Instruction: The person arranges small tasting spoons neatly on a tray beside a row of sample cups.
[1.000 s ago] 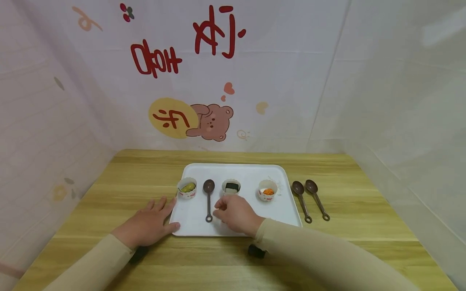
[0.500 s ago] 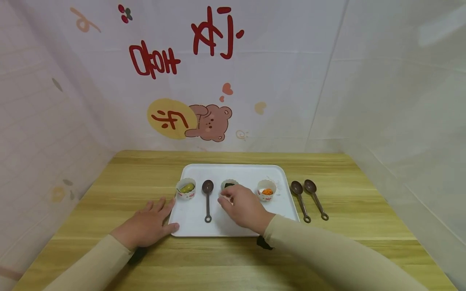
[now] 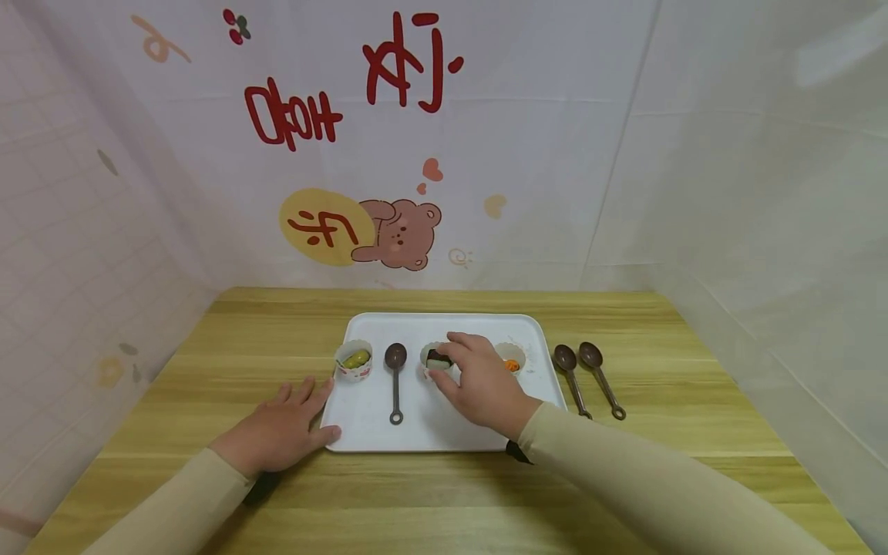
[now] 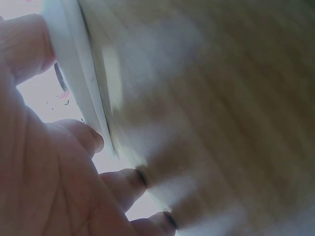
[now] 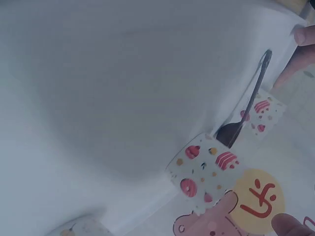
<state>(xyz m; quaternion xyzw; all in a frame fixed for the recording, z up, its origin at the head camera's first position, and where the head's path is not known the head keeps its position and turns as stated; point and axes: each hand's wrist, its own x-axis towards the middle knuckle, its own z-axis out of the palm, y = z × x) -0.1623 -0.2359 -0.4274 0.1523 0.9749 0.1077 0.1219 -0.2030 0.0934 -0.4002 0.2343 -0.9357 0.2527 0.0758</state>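
Note:
My left hand (image 3: 280, 433) rests at the left edge of the white tray (image 3: 378, 432), thumb on its rim, the other fingers spread on the table. My right hand (image 3: 489, 385) hovers over the tray at the middle paper cup (image 3: 425, 353), thumb and fingers parted. Inside that cup shows a dark-and-pale food piece (image 3: 438, 360), partly behind the fingers. In the right wrist view the cup's printed wall (image 5: 209, 169) stands apart from the visible fingertip. A brown spoon (image 3: 396, 383) lies left of it, and a cup with green food (image 3: 356, 361) stands at the far left.
At the tray's right, the hand partly covers a cup (image 3: 512, 354) with orange food (image 3: 512, 365). Two more brown spoons, a nearer one (image 3: 570, 374) and an outer one (image 3: 602, 378), lie on the wooden table (image 3: 666, 370) beside the tray. A printed cloth backdrop (image 3: 541, 154) rises behind.
My right hand has shifted from beside the spoon up and right to the middle cup, and its fingers have spread. My left hand keeps its place at the tray's edge.

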